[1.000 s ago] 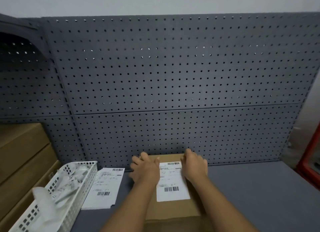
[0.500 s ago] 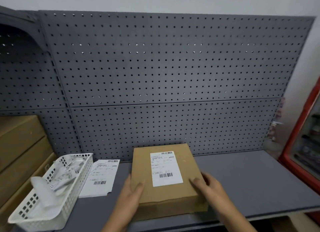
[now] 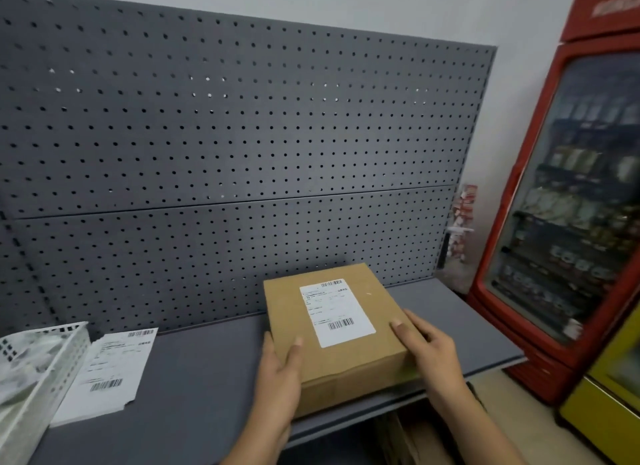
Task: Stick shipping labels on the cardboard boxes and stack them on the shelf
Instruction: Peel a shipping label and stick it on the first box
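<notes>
A: Where is the cardboard box (image 3: 287,305) at present?

B: On the grey shelf (image 3: 207,378), at its front edge and right of centre. The shipping label (image 3: 337,312) is stuck flat on the top face. I cannot tell whether the base is resting or slightly raised.

A: State of each hand?

B: The left hand (image 3: 280,367) grips the near left corner, thumb on top. The right hand (image 3: 426,346) grips the right edge, fingers curled over it. Holding it from opposite sides keeps the box level, and neither hand is on the label.

A: Why hold it there?

B: In my judgement, labelling is finished and the box is being carried off for stacking.

A: What differs from a second ago?

B: Both hands were then flat at the label's far end, pressing it down. They have since moved to the sides. The box has also travelled right: it stood just beside the loose labels (image 3: 104,371) and white basket (image 3: 45,371), and is now well apart from them. A red fridge (image 3: 571,204) has come into view.
</notes>
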The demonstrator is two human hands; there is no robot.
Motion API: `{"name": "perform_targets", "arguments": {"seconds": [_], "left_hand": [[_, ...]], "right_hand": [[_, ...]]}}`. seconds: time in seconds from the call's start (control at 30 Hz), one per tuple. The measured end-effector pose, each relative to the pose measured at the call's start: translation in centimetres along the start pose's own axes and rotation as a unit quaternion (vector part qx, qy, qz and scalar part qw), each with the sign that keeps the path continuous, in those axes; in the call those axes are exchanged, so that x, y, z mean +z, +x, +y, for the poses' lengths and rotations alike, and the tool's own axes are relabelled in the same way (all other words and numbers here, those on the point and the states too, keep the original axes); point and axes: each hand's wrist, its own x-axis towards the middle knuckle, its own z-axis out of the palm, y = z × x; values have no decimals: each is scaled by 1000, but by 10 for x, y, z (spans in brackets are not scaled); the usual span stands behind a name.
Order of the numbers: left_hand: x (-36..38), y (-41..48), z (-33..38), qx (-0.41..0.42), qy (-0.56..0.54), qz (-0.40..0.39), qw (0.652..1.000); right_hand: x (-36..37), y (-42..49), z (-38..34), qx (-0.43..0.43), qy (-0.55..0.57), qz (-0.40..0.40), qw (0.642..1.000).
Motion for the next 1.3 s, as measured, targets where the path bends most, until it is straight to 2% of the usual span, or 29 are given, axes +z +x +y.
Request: {"name": "perform_targets", "arguments": {"seconds": [0.2,0.4,0.8,0.93,1.07,1.2,1.3], "left_hand": [[112,35,-28,-6,33,-36,999],[181,54,-30,-10,37,-54,998],[205,55,-53,-31,73,-43,996],[203,52,-51,-31,97,-40,994],[197,53,-41,-46,124,-67,989],[169,49,-8,-66,156,-155,973],[121,46,16,22,278,-145,949]], "right_hand": [[-97,50,-9,-15,-30,62,998],[-146,85,0,-8,-65,89,994],[-170,100,21,22,-99,60,993],[-168,99,20,13,-154,62,986],[-168,96,9,-6,-280,54,959],[-147,93,-21,-45,-489,69,868],[-108,73,-43,-126,-463,25,877]]}}
